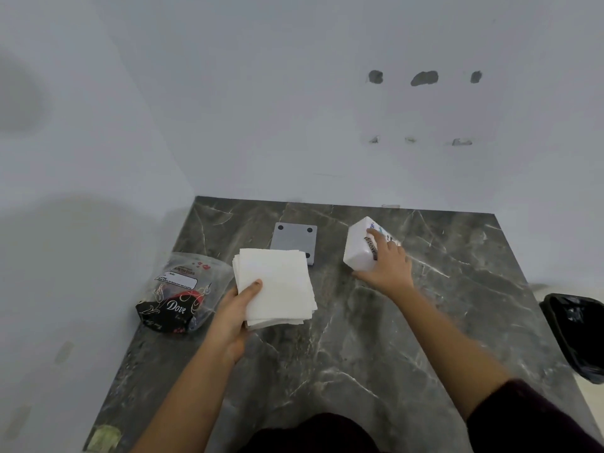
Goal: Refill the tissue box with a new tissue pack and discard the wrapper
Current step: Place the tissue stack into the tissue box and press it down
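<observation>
A stack of white tissues (277,282) is held just above the dark marble counter (327,354), with my left hand (237,313) gripping its near left corner, thumb on top. To the right, a white tissue box (359,246) with printed lettering is tilted on the counter, and my right hand (389,266) grips it from the right side, fingers over its top. The emptied clear and black "Dove" wrapper (178,295) lies crumpled at the counter's left edge. A grey square lid (295,240) with black dots lies flat behind the tissues.
White walls close off the back and the left of the counter. A black bin lined with a bag (578,335) stands off the counter's right edge. A yellowish scrap (104,438) sits at the near left corner.
</observation>
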